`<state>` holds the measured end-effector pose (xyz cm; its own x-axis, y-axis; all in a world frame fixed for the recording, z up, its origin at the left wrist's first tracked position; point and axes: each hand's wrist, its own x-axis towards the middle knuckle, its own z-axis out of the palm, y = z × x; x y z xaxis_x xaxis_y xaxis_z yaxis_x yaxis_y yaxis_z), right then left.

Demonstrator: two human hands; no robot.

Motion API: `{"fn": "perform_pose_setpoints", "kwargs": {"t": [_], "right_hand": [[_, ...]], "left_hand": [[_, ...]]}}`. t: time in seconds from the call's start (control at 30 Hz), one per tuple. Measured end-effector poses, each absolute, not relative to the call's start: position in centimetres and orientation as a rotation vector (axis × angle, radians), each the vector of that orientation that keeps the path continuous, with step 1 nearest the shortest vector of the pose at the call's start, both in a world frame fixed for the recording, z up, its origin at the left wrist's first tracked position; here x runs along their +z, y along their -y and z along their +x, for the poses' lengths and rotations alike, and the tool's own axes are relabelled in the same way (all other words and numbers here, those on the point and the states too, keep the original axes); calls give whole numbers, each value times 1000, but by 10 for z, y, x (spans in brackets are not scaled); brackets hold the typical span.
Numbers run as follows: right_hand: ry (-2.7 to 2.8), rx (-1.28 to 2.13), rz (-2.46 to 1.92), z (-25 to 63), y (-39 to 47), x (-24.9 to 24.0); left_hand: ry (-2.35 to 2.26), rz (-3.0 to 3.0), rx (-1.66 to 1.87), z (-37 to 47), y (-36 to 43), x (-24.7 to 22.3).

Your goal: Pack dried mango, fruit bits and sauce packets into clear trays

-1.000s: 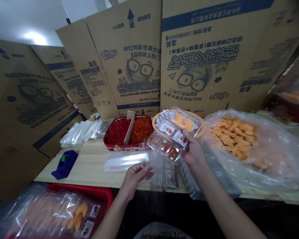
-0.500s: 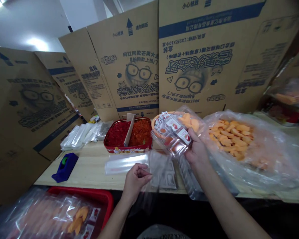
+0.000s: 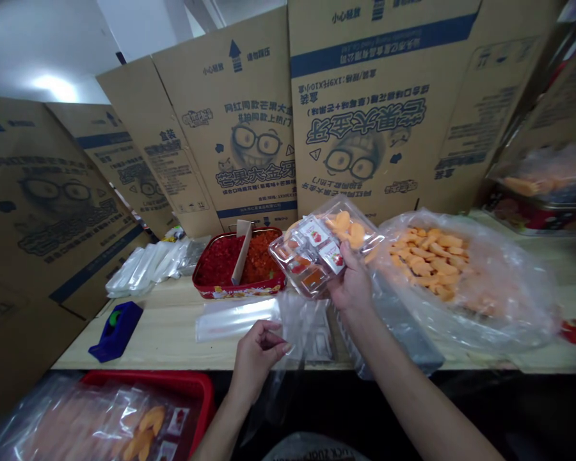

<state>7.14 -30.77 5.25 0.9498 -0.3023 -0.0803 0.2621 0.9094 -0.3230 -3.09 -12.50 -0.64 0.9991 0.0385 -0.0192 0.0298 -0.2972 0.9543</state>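
The fingers (image 3: 274,340) of our left hand (image 3: 256,355) are pinched together on the mouth of a clear bag (image 3: 297,323) at the near edge of the desk (image 3: 173,326). Our right hand (image 3: 352,288) is clamped on a filled snack tray (image 3: 317,253), held tilted above the desk in front of the red tin (image 3: 240,262). To seat the tray cleanly, we judge the bag mouth must be spread wide, the tray kept level, and its narrow end led in first.
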Motion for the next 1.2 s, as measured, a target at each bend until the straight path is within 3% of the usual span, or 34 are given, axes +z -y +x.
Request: {"fn": "perform_pose_setpoints", "kwargs": {"t": [0.33,0.83,1.2], "right_hand": [[-77,-393,-357,63,304,56],[112,-32,-504,60,310,43],[87,262,-821,52,299,43]], "left_hand": [[-73,1754,-66,-36,125,3],[-237,1518,-7,-37,114,29],[-88,1414,-459,-33,101,46]]}}
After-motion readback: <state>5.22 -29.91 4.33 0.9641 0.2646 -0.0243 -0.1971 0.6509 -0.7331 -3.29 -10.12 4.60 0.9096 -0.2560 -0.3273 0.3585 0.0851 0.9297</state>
